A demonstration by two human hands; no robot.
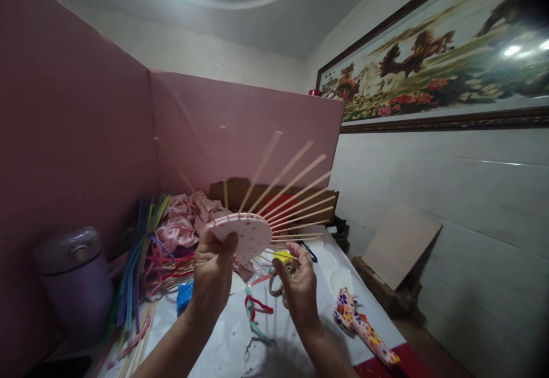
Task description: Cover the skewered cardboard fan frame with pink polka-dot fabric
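Note:
My left hand (214, 275) grips a round, pale pink disc (251, 238) with red spots, its thumb pressed on the near face. Thin, flat wooden sticks (295, 186) fan out from the disc's far and right edge; the ones at the left are blurred. At the disc's lower right, my right hand (300, 286) has its thumb and fingers closed around the end of one stick. Below it, tan rings like scissor handles (275, 285) are partly hidden. A red and teal pipe cleaner (255, 309) lies on the table under the hands.
A purple lidded flask (75, 286) stands left of bundled coloured pipe cleaners (137, 269). Crumpled pink cloth (184, 218) lies behind. A flower-patterned glue gun (364, 329) rests at the right of the white table (214, 346). Pink panels (244, 120) enclose the back and left.

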